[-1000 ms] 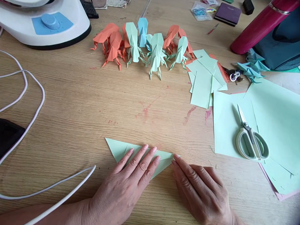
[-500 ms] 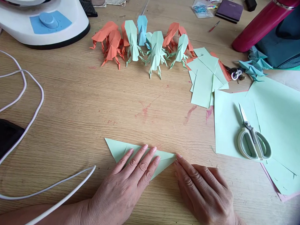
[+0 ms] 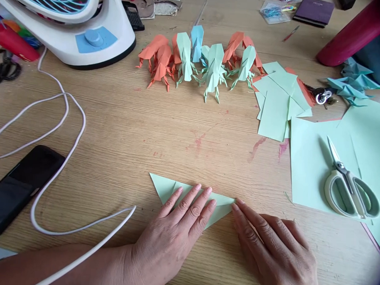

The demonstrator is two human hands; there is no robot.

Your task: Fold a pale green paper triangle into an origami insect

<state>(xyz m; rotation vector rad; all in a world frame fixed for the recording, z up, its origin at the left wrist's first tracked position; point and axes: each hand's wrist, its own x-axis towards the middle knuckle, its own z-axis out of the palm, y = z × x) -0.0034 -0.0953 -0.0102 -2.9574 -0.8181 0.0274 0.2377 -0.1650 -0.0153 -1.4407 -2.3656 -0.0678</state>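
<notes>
A pale green sheet of paper (image 3: 160, 186), folded to a long triangle, lies flat on the table close in front of me. My left hand (image 3: 177, 229) rests on its middle with the fingers stretched out and a little apart, hiding part of it. At the paper's right corner, my right hand (image 3: 276, 245) is closed, with index finger and thumb together on the tip. Farther back stand several folded paper figures in orange, green and blue, among them a green paper figure (image 3: 215, 68).
Scissors (image 3: 352, 181) lie on large green sheets (image 3: 307, 163) at the right, near cut green paper pieces (image 3: 273, 114). To the left are a phone (image 3: 26, 186), a white cable (image 3: 81, 132) that crosses above my left forearm, and a white fan base (image 3: 109, 35).
The view has swung left, so everything sits farther right and more of the phone and fan shows. Both hands stay in the same places on the folded paper.
</notes>
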